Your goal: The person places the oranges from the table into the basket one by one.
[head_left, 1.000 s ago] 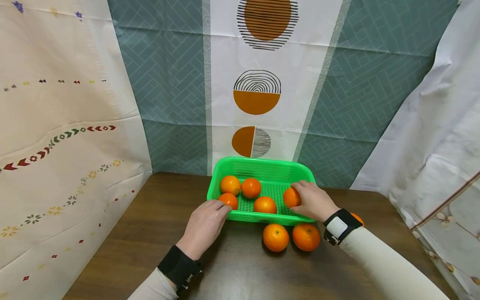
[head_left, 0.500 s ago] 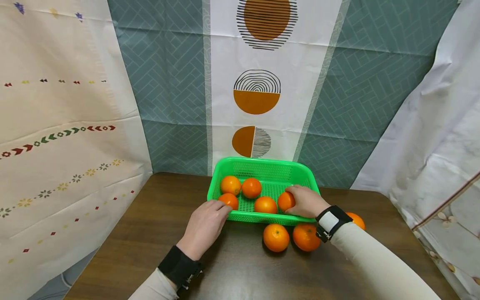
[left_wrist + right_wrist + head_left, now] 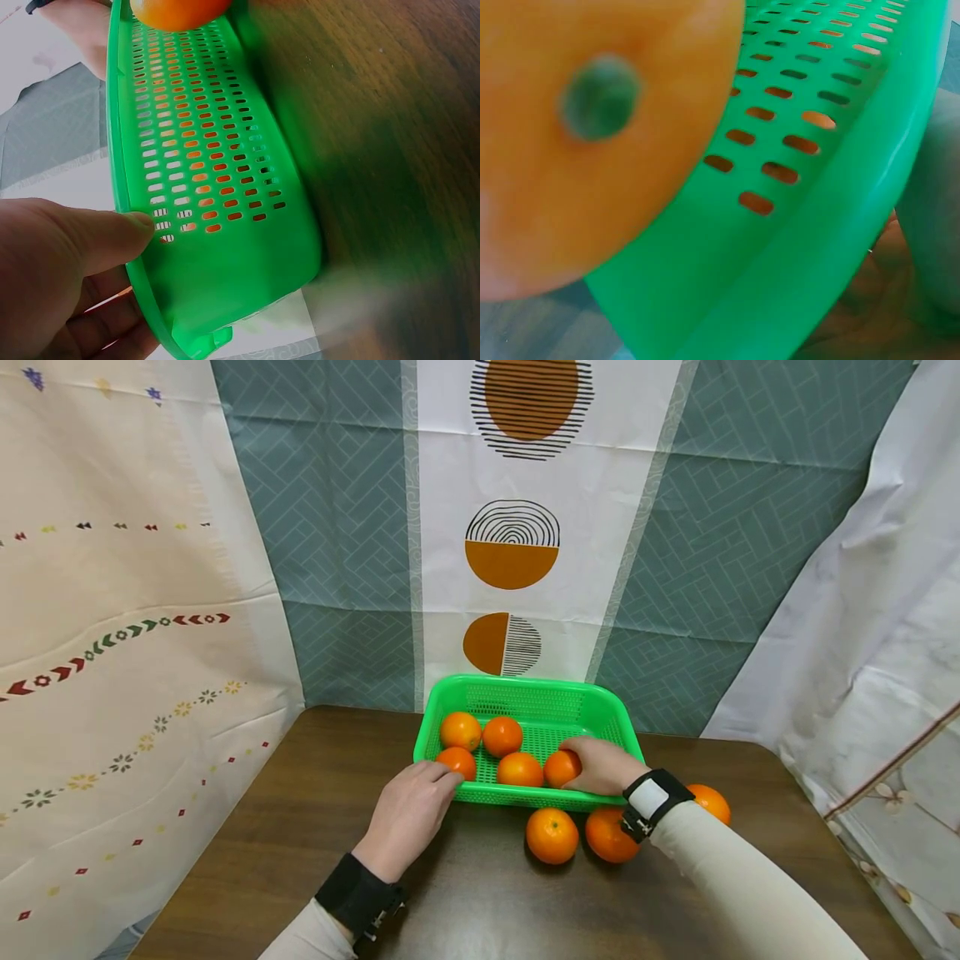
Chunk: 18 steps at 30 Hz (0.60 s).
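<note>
A green plastic basket (image 3: 525,689) with perforated walls stands on the table, holding several oranges. My left hand (image 3: 411,810) grips its front left rim; in the left wrist view the thumb (image 3: 120,236) presses the outer wall and the fingers are behind the rim. Inside the basket, my right hand (image 3: 603,766) holds an orange (image 3: 561,768) near the front wall, beside another orange (image 3: 520,769). The right wrist view shows part of that hand (image 3: 877,300) beyond the rim, its grip hidden.
Two oranges, one on the left (image 3: 552,836) and one on the right (image 3: 611,835), lie on the table before the basket. Another orange (image 3: 708,803) is partly behind the right forearm. Patterned cloths (image 3: 345,527) hang behind and beside the wooden table (image 3: 465,893).
My right hand has moved left and towards the basket's front with its orange. The neighbouring orange has shifted slightly left. The left hand stays on the rim.
</note>
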Tool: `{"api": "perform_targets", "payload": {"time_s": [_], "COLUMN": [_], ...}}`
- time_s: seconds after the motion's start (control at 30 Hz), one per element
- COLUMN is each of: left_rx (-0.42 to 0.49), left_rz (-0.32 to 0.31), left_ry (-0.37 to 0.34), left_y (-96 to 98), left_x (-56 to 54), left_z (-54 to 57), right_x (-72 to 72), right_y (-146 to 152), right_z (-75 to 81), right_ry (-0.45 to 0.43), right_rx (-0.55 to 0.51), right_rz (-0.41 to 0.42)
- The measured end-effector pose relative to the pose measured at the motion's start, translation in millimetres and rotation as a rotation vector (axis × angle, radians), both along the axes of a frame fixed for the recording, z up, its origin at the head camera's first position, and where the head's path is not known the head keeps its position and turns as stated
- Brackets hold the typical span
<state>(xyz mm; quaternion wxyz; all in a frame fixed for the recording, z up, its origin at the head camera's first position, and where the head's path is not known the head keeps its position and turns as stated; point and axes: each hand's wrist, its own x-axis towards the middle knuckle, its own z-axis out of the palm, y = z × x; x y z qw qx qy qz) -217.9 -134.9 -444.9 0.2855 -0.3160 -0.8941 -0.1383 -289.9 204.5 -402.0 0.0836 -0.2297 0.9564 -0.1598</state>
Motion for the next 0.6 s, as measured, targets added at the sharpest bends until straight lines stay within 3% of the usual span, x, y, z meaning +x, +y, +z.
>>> {"api": "perform_targets", "payload": {"time_s": [0.6], "left_rx": [-0.008], "left_rz": [0.007], "left_ry": [-0.018], "left_y": [0.3], "left_x": [-0.9], "left_z": [-2.2], "right_x": [-6.9], "right_y": [-2.7], "right_z": [-4.7], "right_ry": [-0.114], "right_rx": [-0.046], "right_rz": [0.049]}}
